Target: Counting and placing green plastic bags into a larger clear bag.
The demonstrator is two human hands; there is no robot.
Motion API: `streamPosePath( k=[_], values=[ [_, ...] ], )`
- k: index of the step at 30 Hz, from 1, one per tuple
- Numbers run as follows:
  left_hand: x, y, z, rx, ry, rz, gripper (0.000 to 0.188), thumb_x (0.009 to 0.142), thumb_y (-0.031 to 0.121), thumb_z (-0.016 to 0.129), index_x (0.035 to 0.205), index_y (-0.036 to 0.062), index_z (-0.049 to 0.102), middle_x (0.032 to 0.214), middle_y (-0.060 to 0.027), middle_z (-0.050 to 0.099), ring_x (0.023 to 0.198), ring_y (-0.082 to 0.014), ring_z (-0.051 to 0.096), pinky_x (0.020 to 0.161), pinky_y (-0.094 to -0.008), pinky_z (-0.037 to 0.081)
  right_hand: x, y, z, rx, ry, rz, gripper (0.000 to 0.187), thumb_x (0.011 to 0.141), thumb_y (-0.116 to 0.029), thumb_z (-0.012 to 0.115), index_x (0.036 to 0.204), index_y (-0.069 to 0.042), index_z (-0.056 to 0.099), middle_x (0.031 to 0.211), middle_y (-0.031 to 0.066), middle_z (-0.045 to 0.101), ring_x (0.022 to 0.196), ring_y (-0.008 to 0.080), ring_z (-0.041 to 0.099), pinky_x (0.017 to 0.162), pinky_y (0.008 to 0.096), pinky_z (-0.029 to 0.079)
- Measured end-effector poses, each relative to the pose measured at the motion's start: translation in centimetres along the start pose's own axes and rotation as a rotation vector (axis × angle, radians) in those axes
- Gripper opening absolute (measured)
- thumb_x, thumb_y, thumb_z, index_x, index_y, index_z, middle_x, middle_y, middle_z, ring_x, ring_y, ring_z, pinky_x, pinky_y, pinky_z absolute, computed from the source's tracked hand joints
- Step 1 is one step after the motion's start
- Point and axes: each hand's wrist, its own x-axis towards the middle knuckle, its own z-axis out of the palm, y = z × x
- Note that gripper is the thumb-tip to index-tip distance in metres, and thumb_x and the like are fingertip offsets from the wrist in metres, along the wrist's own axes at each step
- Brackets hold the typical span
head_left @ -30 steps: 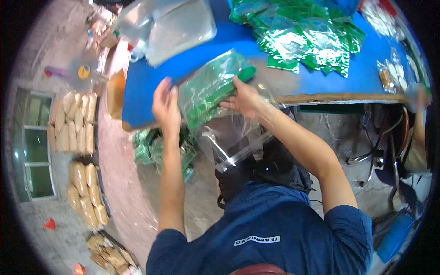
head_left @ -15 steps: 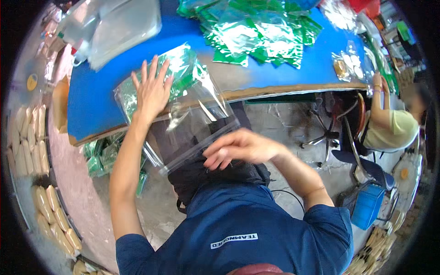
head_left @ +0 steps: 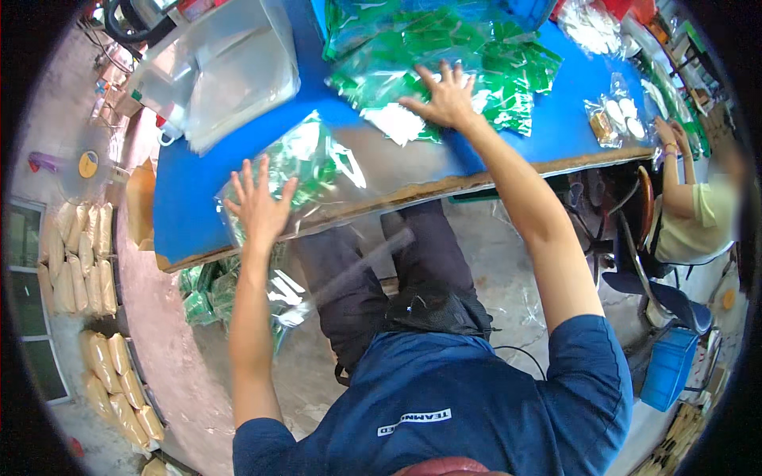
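My left hand [head_left: 260,202] lies flat with fingers spread on a large clear plastic bag [head_left: 347,165] at the table's near edge. Green packets [head_left: 305,149] show through the bag's far part. Its near part hangs off the edge over my legs. My right hand [head_left: 448,101] reaches out with fingers apart, resting on a wide pile of glossy green packets [head_left: 508,75] toward the back of the table. Whether its fingertips pinch any packet cannot be made out.
Clear bags [head_left: 246,83] lie stacked on the blue table [head_left: 190,202] at the left. Small packs with white discs [head_left: 619,111] lie at the right, near a seated person [head_left: 694,210]. Green packets [head_left: 202,297] sit below the table; filled sacks [head_left: 87,254] stand far left.
My right hand has moved from the bag's near edge up and away onto the green pile. My left hand stays flat on the bag, whose near end now droops.
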Motion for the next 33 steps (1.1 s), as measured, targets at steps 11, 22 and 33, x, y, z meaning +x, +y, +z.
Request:
streamPosePath(
  k=[11,22,33],
  values=[
    [1.3,-9.5,1.1,-0.068,-0.031,-0.245,0.092,0.089,0.074,0.042,0.155,0.0107,0.027,0.16,-0.0289,0.011,0.149,-0.0426,0.008,0.117,-0.0611,0.007,-3.7,-2.5,-2.1,0.115,-0.17,-0.259,0.093,0.077,-0.083,0.051,0.151,-0.027,0.039,0.153,0.0316,0.027,0.141,0.0546,0.023,0.109,0.0723,0.015],
    [5.2,-13.5,-3.5,-0.505,0.308,-0.358,0.039,0.096,0.03,0.054,0.122,0.003,0.064,0.128,-0.0211,0.061,0.122,-0.0351,0.055,0.103,-0.0417,0.043,-4.2,-2.9,-2.7,0.107,-0.183,-0.238,0.086,0.08,-0.07,0.061,0.151,-0.028,0.038,0.158,0.0252,0.023,0.145,0.0487,0.018,0.114,0.0657,0.012],
    [2.3,-15.8,-3.6,-0.451,0.368,0.009,0.021,0.089,0.017,0.065,0.105,0.0062,0.071,0.116,-0.0126,0.066,0.107,-0.0324,0.062,0.093,-0.04,0.048,-1.2,-19.5,-7.1,0.576,-0.028,-0.671,0.035,0.094,-0.022,0.06,0.125,-0.005,0.061,0.132,0.0197,0.058,0.116,0.0377,0.059,0.1,0.0441,0.048]
  ],
)
